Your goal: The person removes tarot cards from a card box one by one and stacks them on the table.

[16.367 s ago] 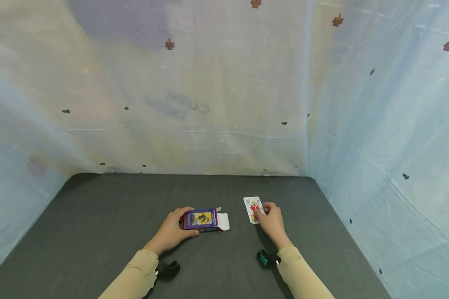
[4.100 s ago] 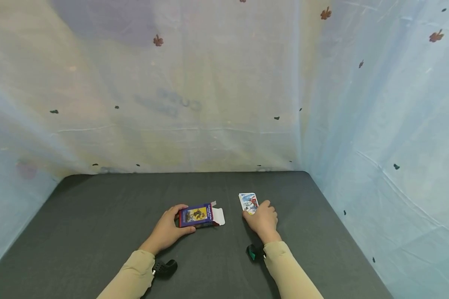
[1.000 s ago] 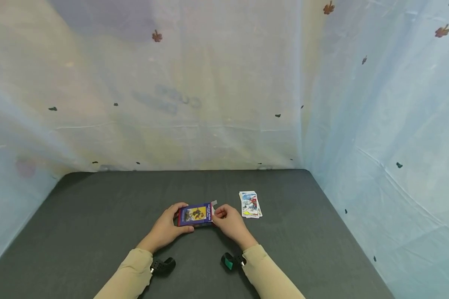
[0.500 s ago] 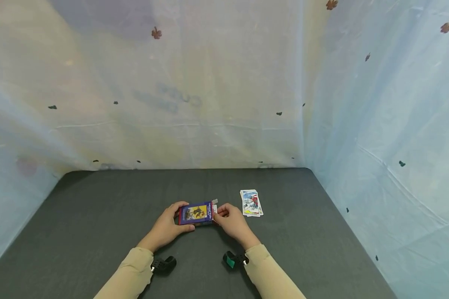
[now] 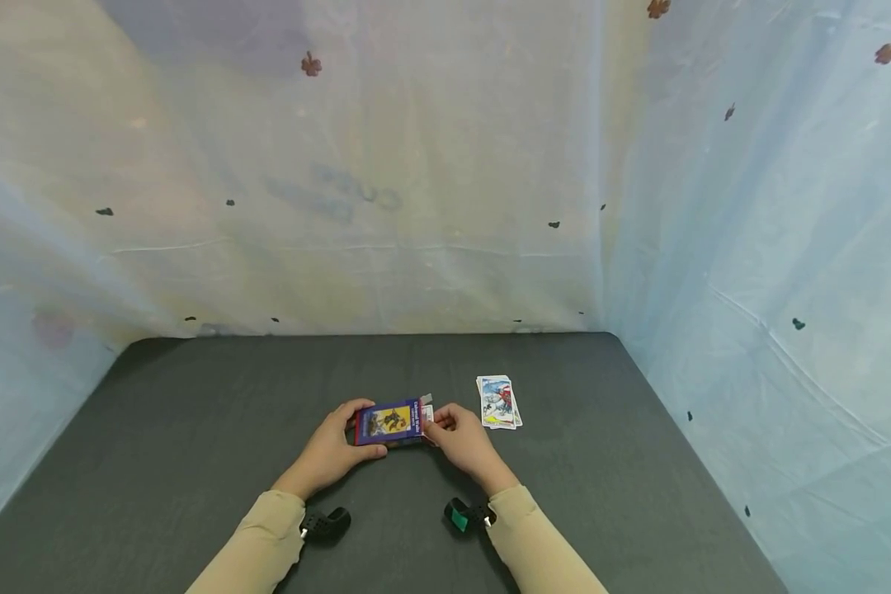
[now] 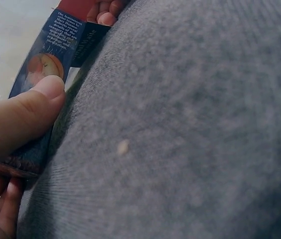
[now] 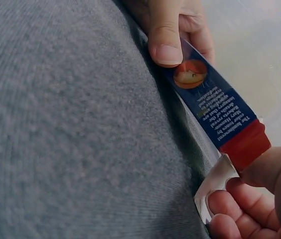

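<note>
A purple-and-red card box (image 5: 388, 422) with a yellow picture lies on the dark table, its open end to the right. My left hand (image 5: 332, 452) grips it from the left, thumb along the near side (image 6: 41, 74) in the left wrist view. At the box's mouth my right hand (image 5: 464, 441) pinches a card (image 5: 427, 412), whose white end shows just outside the box. In the right wrist view the thumb sits at the red mouth, with fingers curled by the white flap (image 7: 217, 184). A small stack of picture cards (image 5: 497, 402) lies beyond the right hand.
The dark grey cloth-covered table (image 5: 267, 379) meets a pale plastic curtain (image 5: 445, 165) at its back edge and sides. A black strap device sits on each wrist, the left (image 5: 325, 526) and the right (image 5: 466, 517).
The right hand left the card stack, came over to the box's open end, and has since drawn slightly right as a card's end emerges. The left hand keeps holding the box.
</note>
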`<state>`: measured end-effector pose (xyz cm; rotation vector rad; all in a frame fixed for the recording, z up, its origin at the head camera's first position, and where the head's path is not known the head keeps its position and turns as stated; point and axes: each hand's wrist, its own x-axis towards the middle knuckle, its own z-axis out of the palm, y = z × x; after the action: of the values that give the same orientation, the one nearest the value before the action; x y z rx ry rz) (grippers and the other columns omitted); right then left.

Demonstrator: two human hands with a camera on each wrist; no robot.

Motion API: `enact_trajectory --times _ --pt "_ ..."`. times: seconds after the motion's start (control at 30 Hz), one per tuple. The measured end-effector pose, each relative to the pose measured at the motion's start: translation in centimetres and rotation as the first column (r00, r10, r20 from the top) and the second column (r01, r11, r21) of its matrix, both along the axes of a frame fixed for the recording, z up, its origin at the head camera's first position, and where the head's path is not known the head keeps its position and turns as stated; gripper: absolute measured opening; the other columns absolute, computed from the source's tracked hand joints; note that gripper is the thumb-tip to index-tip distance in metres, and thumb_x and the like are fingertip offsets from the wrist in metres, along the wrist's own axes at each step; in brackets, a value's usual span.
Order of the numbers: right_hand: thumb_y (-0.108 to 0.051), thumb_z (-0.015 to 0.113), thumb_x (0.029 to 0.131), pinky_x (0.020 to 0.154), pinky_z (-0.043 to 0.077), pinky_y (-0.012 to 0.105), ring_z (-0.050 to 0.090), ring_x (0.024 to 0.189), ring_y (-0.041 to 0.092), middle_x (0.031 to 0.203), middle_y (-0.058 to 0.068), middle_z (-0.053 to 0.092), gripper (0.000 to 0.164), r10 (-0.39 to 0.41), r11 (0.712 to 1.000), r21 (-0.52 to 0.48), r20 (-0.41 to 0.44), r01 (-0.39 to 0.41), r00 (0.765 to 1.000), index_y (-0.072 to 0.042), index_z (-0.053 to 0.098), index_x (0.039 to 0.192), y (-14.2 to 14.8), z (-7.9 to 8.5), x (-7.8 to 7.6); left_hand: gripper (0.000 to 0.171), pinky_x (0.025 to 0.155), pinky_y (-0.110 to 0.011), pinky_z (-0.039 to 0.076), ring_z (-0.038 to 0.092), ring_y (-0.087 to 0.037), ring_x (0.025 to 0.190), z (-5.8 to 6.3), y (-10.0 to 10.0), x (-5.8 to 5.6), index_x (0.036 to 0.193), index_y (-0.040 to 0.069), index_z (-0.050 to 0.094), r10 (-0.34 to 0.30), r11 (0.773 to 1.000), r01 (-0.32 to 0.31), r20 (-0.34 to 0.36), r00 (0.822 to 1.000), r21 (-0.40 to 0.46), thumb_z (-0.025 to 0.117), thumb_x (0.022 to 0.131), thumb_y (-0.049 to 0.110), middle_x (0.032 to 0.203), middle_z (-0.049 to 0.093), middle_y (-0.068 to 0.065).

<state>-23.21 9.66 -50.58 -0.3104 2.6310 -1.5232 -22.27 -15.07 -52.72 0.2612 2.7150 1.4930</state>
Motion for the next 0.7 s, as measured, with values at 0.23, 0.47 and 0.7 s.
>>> enact_trajectory --times 0.23,0.47,0.7 --pt "-0.027 0.067 0.092 0.058 0.045 0.026 0.055 0.068 0.012 0.080 0.003 0.060 0.022 -0.022 0.998 -0.061 -0.017 0.021 1.000 -0.005 0.062 0.094 -0.05 -0.06 0.10 0.078 0.094 -0.045 0.044 0.052 -0.026 0.118 -0.05 -0.02 0.00 0.135 0.023 0.048 0.007 1.000 -0.007 0.011 1.000 -0.017 0.086 0.070 0.044 0.132 0.050 -0.006" --pt "-0.020 0.064 0.094 0.063 0.051 0.027 0.060 0.073 0.014 0.085 0.007 0.060 0.019 -0.053 0.989 -0.139 0.015 0.054 0.998 -0.002 0.059 0.098 -0.02 -0.31 0.08 0.080 0.093 -0.045 0.045 0.052 -0.026 0.117 0.08 0.00 0.08 0.136 0.023 0.048 0.016 1.000 -0.016 0.013 1.000 -0.020 0.086 0.069 0.045 0.130 0.050 -0.006" --pt "-0.015 0.064 0.093 0.060 0.045 0.025 0.053 0.071 0.013 0.085 0.008 0.058 0.018 -0.112 0.972 -0.206 0.035 0.117 0.993 0.000 0.056 0.100 -0.02 -0.33 0.02 0.082 0.093 -0.045 0.044 0.051 -0.026 0.119 0.18 0.05 0.06 0.138 0.023 0.047 0.015 0.999 -0.014 0.023 1.000 -0.030 0.085 0.069 0.048 0.132 0.049 -0.007"
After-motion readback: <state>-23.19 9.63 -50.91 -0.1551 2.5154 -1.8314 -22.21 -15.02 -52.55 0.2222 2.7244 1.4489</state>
